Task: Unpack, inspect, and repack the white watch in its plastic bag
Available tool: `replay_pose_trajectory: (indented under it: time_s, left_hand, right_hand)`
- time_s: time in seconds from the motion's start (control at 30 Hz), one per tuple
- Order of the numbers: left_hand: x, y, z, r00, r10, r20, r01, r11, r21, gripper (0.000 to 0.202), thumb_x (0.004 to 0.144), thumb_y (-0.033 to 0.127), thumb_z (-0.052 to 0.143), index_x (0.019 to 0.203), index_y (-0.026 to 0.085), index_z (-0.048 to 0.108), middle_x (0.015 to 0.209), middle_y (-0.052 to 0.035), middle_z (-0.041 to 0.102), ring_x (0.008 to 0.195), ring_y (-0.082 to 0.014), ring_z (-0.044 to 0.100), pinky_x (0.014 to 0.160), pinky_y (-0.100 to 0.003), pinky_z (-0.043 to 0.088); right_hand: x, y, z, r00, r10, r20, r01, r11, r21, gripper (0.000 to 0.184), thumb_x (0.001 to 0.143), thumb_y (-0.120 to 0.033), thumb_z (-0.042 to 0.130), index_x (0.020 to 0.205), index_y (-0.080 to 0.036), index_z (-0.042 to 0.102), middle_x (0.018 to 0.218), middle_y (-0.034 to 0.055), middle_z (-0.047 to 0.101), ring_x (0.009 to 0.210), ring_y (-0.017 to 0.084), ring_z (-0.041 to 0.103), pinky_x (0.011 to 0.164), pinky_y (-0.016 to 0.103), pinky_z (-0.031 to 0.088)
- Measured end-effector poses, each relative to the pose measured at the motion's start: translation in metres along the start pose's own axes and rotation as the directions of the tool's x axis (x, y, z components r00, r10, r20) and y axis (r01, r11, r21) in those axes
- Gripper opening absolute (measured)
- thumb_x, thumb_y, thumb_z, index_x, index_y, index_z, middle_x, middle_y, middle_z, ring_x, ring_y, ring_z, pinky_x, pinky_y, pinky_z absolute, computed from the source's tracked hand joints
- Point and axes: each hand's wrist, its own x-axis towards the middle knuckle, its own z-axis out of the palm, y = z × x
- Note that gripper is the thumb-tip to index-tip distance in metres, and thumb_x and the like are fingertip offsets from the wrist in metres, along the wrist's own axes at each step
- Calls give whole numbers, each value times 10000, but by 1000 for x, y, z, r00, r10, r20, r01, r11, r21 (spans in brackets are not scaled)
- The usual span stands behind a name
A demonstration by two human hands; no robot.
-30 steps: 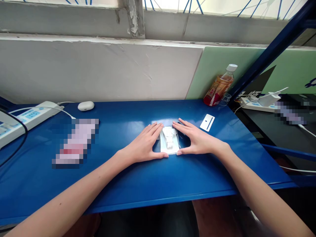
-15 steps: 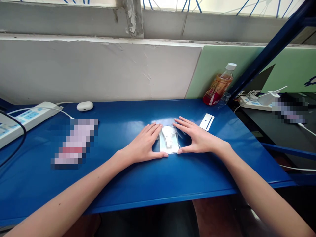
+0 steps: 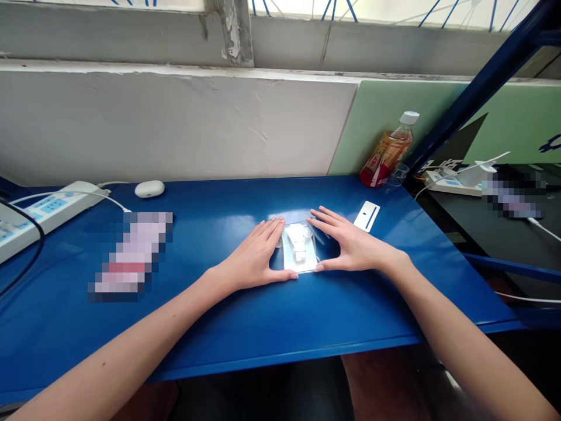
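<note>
Left hand point(image 3: 256, 257), right hand point(image 3: 350, 245) flanking white packet point(image 3: 299, 250), bottle point(image 3: 388, 153) label unreadable

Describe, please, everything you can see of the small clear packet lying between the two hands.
The packet is a small, flat, see-through plastic bag with a glossy sheen. It holds a white, blocky part too small to make out. It lies flat near the middle of the blue table. The left hand and right hand, both open and flat, flank it, fingers and thumbs against its side edges.
</note>
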Motion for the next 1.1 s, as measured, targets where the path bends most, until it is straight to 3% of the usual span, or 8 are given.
replay_pose_trajectory:
  time_s: [0.3, 0.43, 0.63, 0.77, 0.9, 1.0, 1.1]
  left_hand:
    - [0, 0, -1, 1000, 8, -1, -8, 1000, -1, 1111, 802, 811, 541, 1579, 90, 208, 1612, -228, 262, 1503, -378, 223, 1211, -535, 221]
    - [1, 0, -1, 999, 26, -22, -26, 1000, -3, 1090, 803, 801, 553, 1579, 111, 221, 1601, -225, 292, 1497, -384, 237, 1203, -541, 236]
    - [-1, 0, -13, 999, 37, 39, -38, 999, 8, 1026, 846, 727, 574, 1593, 150, 171, 1625, -204, 245, 1499, -376, 238, 1190, -527, 264]
    - [-3, 1, -21, 996, 87, 22, -87, 996, 19, 821, 929, 468, 555, 1587, 146, 183, 1618, -176, 287, 1480, -352, 299, 1178, -497, 314]
    - [-3, 3, -21, 999, 37, -21, -36, 996, 77, 599, 972, 303, 424, 1523, 89, 334, 1557, -190, 400, 1442, -334, 379, 1164, -511, 339]
    - [-2, 4, -19, 999, -16, -47, 21, 993, 117, 513, 1009, 352, 386, 1431, 77, 481, 1506, -203, 468, 1422, -340, 410, 1172, -539, 316]
    - [-2, 3, -18, 999, -19, -34, 23, 994, 107, 641, 962, 560, 501, 1418, 110, 509, 1491, -196, 491, 1421, -365, 405, 1167, -563, 312]
  right_hand:
    - [1, 0, 0, 1000, -5, 10, 5, 1000, 0, 1073, 721, -678, 734, 1552, -126, 338, 1610, 213, 307, 1511, 393, 213, 1183, 595, 300]
    - [1, -3, -1, 999, -54, -7, 54, 998, 44, 1001, 738, -617, 757, 1552, -200, 351, 1598, 159, 363, 1506, 381, 239, 1183, 589, 307]
    - [2, -6, -4, 996, -73, -58, 77, 995, 63, 741, 796, -521, 746, 1442, -229, 531, 1463, 155, 549, 1400, 372, 442, 1113, 578, 412]
    - [3, -2, -7, 989, -62, -138, 69, 996, 48, 413, 876, -425, 691, 1232, -216, 706, 1226, 138, 701, 1158, 310, 642, 978, 472, 530]
    - [2, 1, -9, 983, -82, -162, 91, 995, 49, 253, 894, -384, 677, 1033, -201, 784, 968, 109, 765, 904, 261, 706, 815, 400, 560]
    - [1, 1, -10, 985, -88, -146, 97, 994, 59, 210, 906, -369, 660, 950, -211, 791, 838, 77, 764, 774, 229, 696, 733, 376, 549]
    - [0, -1, -13, 983, -82, -163, 87, 996, 28, 251, 899, -379, 664, 1051, -205, 764, 940, 92, 760, 884, 254, 691, 790, 393, 556]
